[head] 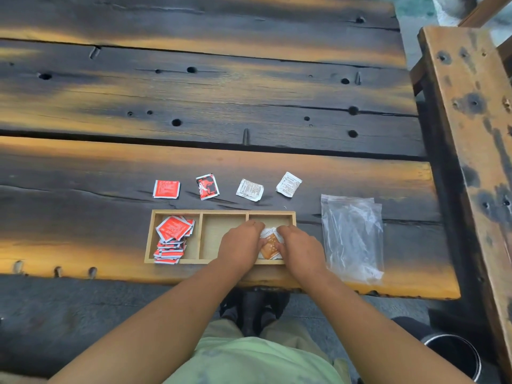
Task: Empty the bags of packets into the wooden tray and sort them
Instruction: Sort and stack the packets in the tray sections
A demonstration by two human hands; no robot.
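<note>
Fingers of both hands, left (240,243) and right (300,246), curl down into the right compartment of the tray (177,212), pressing on the orange-and-white packets (269,243) there; whether either hand actually pinches one I cannot tell. Going down in size: table (194,106), empty clear bags (353,236) just right of the tray, red packets (173,239) piled in the left compartment, middle one bare, then four loose packets (250,189) in a row beyond the tray. Packets look light, thin, slick and floppy, best pinched at a sealed edge; print too small to read.
</note>
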